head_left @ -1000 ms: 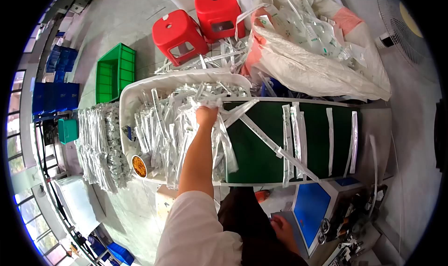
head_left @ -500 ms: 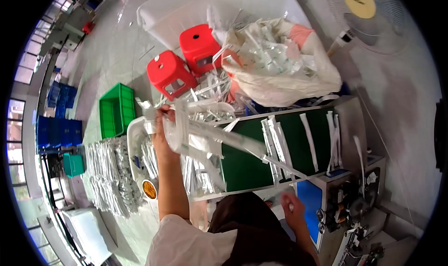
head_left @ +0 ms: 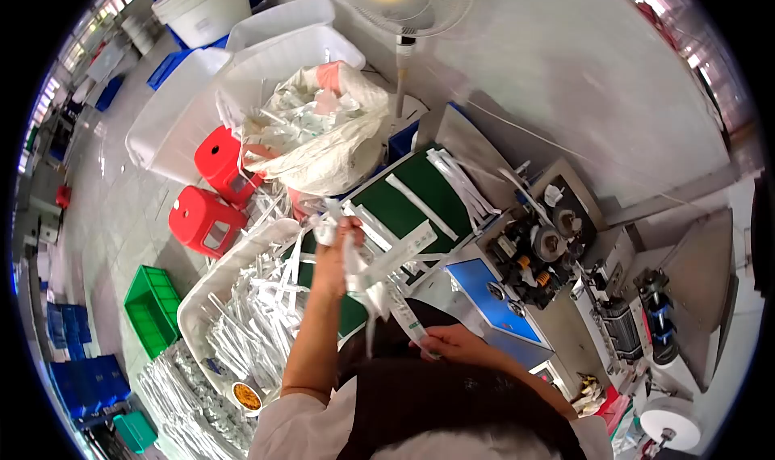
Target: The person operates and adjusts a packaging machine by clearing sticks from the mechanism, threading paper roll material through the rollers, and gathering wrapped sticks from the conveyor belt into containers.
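My left hand [head_left: 343, 238] is closed round a loose bundle of long, narrow white and clear plastic packets [head_left: 369, 282], raised in front of my body. Some of them hang down and others fan out to the right. My right hand [head_left: 452, 343] pinches the lower end of one long packet with faint green print [head_left: 409, 321]. Behind the hands is a green belt [head_left: 408, 206] with several white strips lying across it. More white strips [head_left: 456, 187] lie side by side at its far end.
A white tub [head_left: 192, 308] full of strips stands left, near red stools [head_left: 202, 222] and a green crate [head_left: 149, 311]. Beyond the belt sits a woven sack [head_left: 339, 165] of plastic pieces. To the right is a machine with a blue panel [head_left: 500, 303]; a fan [head_left: 408, 4] stands behind.
My view has turned to the right. My right hand, earlier apart near the machine, has come in to the bundle and now grips one packet's end. The left hand still holds the bundle.
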`<act>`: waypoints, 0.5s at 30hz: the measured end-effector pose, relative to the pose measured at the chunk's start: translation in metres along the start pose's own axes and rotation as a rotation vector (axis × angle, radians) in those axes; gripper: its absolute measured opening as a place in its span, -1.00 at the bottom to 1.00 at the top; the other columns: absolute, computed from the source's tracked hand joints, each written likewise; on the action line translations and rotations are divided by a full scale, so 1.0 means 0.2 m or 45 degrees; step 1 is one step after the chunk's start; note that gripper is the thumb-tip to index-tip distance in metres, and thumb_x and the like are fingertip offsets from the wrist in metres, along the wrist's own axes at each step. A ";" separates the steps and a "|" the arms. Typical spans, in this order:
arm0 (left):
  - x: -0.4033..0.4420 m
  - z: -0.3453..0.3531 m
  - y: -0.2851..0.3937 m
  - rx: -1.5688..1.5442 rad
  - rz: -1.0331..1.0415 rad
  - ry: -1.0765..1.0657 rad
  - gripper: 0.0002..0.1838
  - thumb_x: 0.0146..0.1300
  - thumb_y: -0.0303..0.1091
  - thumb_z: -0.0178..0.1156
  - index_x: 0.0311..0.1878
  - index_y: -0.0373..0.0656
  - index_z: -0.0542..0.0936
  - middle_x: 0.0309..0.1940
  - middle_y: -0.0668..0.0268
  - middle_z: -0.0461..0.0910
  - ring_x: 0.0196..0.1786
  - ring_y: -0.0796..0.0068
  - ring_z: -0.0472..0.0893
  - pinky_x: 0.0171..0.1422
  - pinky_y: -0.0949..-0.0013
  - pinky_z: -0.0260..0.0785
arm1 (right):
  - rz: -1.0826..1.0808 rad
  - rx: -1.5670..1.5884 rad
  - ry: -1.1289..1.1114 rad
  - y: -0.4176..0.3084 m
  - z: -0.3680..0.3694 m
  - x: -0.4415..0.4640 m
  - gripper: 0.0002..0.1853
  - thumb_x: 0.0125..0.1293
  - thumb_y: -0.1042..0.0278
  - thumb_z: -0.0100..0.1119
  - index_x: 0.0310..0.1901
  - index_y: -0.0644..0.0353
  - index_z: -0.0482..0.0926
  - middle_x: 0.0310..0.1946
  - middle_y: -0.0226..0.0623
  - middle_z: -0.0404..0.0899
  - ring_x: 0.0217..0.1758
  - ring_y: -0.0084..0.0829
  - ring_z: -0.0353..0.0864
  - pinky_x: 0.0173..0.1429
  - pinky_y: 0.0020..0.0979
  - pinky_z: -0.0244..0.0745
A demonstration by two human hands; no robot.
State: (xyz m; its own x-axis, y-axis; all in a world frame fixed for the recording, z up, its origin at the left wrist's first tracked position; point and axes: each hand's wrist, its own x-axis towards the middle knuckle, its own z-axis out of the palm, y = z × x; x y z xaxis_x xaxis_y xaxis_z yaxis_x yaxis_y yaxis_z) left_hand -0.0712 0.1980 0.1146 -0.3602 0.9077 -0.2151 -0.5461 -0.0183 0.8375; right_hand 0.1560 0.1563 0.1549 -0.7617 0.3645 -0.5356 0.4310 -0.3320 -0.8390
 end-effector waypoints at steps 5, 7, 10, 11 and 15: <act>-0.43 0.33 -0.20 0.575 -0.282 -0.457 -0.68 0.23 -0.13 -0.16 -0.43 -0.18 0.40 -0.59 0.44 0.33 -0.45 0.66 0.31 -0.35 0.56 0.19 | -0.084 0.131 0.249 0.14 0.03 -0.09 -0.78 0.22 0.28 -0.15 -0.29 0.24 0.43 -0.57 -0.46 0.41 -0.59 -0.66 0.34 -0.48 -0.64 0.26; -0.54 0.26 -0.32 0.307 -0.456 -0.595 -0.71 0.26 -0.19 -0.22 -0.47 -0.16 0.33 -0.64 0.44 0.26 -0.46 0.64 0.30 -0.32 0.56 0.19 | -0.065 -0.056 0.285 0.26 0.02 -0.15 -0.79 0.18 0.32 -0.10 -0.25 0.26 0.44 -0.50 -0.41 0.46 -0.51 -0.60 0.38 -0.39 -0.56 0.32; -0.64 0.24 -0.33 0.331 -0.325 -0.767 -0.72 0.26 -0.21 -0.20 -0.45 -0.18 0.37 -0.55 0.40 0.35 -0.37 0.63 0.33 -0.21 0.54 0.20 | 0.010 -0.250 0.291 0.14 -0.13 -0.31 -0.76 0.16 0.34 -0.08 -0.17 0.25 0.42 -0.38 -0.31 0.48 -0.29 -0.55 0.42 -0.16 -0.51 0.32; -0.64 0.25 -0.34 0.354 -0.227 -0.910 -0.72 0.25 -0.21 -0.19 -0.42 -0.20 0.39 -0.51 0.38 0.38 -0.32 0.62 0.34 -0.17 0.52 0.21 | 0.091 -0.294 0.335 0.15 -0.18 -0.33 -0.74 0.15 0.36 -0.07 -0.12 0.24 0.40 -0.30 -0.29 0.48 -0.21 -0.54 0.41 -0.10 -0.51 0.30; -0.64 0.35 -0.36 0.581 -0.497 -0.859 -0.73 0.23 -0.20 -0.14 -0.33 -0.19 0.45 -0.40 0.38 0.43 -0.29 0.57 0.39 -0.19 0.49 0.23 | -0.755 -0.043 0.594 0.03 -0.22 -0.29 -0.58 0.16 0.44 -0.10 0.09 0.26 0.19 -0.03 -0.23 0.34 -0.07 -0.46 0.38 0.03 -0.46 0.25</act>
State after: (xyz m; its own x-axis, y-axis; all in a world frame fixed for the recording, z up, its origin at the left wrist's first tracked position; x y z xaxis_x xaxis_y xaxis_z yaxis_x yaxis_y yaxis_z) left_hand 0.0664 0.1128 0.1169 0.3868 0.8700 -0.3058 -0.1315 0.3803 0.9155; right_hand 0.2237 0.1710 0.1764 -0.5899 0.8070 0.0278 0.0333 0.0587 -0.9977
